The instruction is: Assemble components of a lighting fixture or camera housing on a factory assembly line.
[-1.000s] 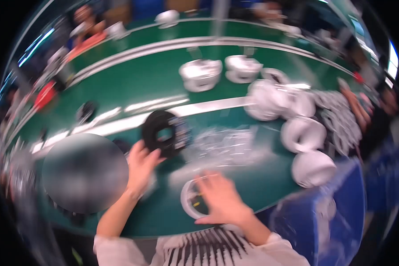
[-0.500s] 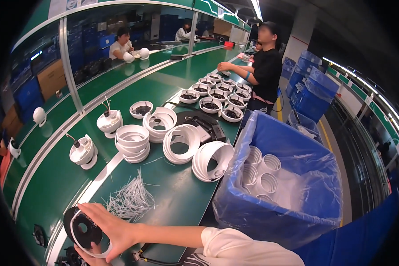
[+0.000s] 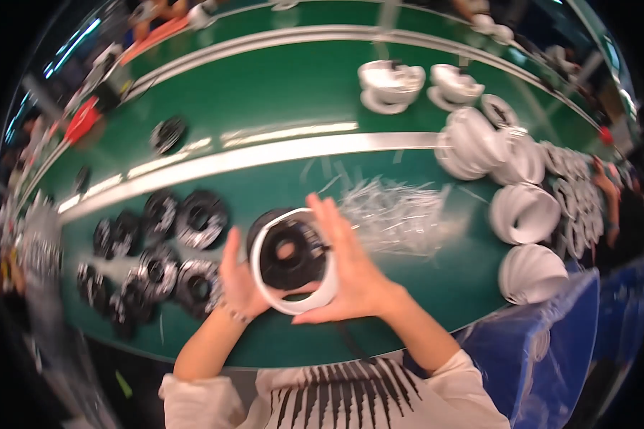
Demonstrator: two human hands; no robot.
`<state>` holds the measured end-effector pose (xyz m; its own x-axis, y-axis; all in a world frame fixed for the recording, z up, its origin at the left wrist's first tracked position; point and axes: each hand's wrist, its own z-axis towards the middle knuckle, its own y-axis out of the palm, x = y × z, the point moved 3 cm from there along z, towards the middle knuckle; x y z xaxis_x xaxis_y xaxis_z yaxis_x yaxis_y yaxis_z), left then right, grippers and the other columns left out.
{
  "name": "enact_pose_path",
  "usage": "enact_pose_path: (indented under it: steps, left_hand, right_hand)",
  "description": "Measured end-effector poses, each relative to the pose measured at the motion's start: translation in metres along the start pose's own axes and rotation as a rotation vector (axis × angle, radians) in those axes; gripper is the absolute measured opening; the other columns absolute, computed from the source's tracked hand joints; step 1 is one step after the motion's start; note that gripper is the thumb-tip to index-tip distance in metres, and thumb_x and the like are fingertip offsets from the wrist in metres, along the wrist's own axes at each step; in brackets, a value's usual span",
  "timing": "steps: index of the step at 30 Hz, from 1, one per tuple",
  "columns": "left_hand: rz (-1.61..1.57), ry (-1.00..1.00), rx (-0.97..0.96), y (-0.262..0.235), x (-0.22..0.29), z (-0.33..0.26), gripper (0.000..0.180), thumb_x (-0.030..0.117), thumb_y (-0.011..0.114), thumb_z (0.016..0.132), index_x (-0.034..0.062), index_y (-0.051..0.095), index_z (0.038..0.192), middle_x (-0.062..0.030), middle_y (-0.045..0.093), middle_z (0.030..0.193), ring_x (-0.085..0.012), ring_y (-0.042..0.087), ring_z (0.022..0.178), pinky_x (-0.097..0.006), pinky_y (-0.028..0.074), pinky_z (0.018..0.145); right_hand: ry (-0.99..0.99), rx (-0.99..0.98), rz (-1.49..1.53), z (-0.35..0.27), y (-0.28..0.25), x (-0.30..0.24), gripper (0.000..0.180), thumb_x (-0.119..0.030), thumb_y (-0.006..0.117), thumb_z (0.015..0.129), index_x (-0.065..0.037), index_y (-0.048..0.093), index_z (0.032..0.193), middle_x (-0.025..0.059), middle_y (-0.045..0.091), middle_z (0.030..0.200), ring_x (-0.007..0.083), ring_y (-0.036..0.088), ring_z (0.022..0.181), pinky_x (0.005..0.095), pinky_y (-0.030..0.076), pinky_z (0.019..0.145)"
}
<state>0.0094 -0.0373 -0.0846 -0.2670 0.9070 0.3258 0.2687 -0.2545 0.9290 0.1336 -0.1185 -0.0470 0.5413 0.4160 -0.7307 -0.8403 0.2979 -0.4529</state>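
A white ring [image 3: 288, 306] is held between my two hands above the near part of the green worktop, with a black round part [image 3: 273, 259] with a centre hole seen within and behind it. My left hand [image 3: 243, 282] grips the ring from the left, its thumb raised at the side. Around the right side curls my right hand [image 3: 352, 266], fingers pointing up along the rim. Whether the black part is fastened to the ring cannot be seen. Just beyond my right hand lies a loose pile of thin clear strips [image 3: 401, 214].
Several black round parts [image 3: 202, 218] lie left of my hands. Stacked white rings [image 3: 526, 213] stand at the right, near white dome housings [image 3: 391, 82]. A blue bin [image 3: 544, 350] with a clear liner is at lower right. A metal strip [image 3: 279, 150] crosses the worktop.
My view has swung left and down, bringing the black parts and both hands fully into sight. The ring and black part stay in my hands.
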Motion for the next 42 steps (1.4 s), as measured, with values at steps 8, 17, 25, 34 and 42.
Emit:
enact_pose_path:
  steps: [8,17,25,34,42]
  left_hand:
    - [-0.134,0.088,0.153,-0.033,0.006,-0.013,0.056,0.048,0.037,0.080,0.0058,0.046,0.115,-0.0140,0.053,0.109,-0.0269,0.051,0.099,-0.048,0.039,0.087]
    - [0.112,0.165,0.175,-0.013,0.000,-0.009,0.053,0.045,0.037,0.081,0.0042,0.048,0.112,-0.0129,0.053,0.108,-0.0242,0.052,0.097,-0.037,0.041,0.086]
    - [0.095,0.092,0.272,-0.014,-0.002,-0.013,0.051,0.044,0.035,0.081,0.0040,0.049,0.110,-0.0134,0.053,0.106,-0.0246,0.053,0.095,-0.039,0.044,0.083]
    - [-0.065,-0.003,0.289,-0.013,-0.007,-0.016,0.041,0.041,0.039,0.081,0.0067,0.057,0.095,-0.0081,0.059,0.091,-0.0199,0.055,0.082,-0.034,0.044,0.077]
    - [-0.022,-0.026,0.229,-0.009,-0.006,-0.017,0.066,0.059,0.027,0.083,0.0054,0.046,0.117,-0.0117,0.050,0.115,-0.0235,0.050,0.102,-0.037,0.039,0.089]
  right_hand:
    - [-0.032,-0.053,0.156,0.006,0.006,-0.007,0.131,-0.032,0.083,0.045,0.002,-0.009,0.131,0.0261,0.015,0.135,0.0360,0.029,0.121,0.0419,0.023,0.099]
    - [0.074,-0.024,0.057,0.001,0.017,-0.001,0.129,-0.032,0.083,0.044,0.003,-0.005,0.131,0.0270,0.018,0.134,0.0367,0.027,0.120,0.0429,0.026,0.096]
    - [0.044,-0.104,-0.054,0.003,0.022,-0.009,0.123,-0.030,0.083,0.042,0.003,0.006,0.132,0.0276,0.022,0.131,0.0371,0.027,0.121,0.0421,0.024,0.099]
    - [0.094,-0.173,0.359,0.003,0.016,0.001,0.121,-0.021,0.084,0.040,-0.001,0.009,0.133,0.0247,0.018,0.135,0.0308,0.023,0.125,0.0394,0.020,0.101]
    - [0.031,-0.257,-0.037,0.007,0.026,-0.006,0.117,-0.027,0.083,0.040,-0.001,0.015,0.131,0.0228,0.023,0.133,0.0402,0.028,0.119,0.0471,0.025,0.096]
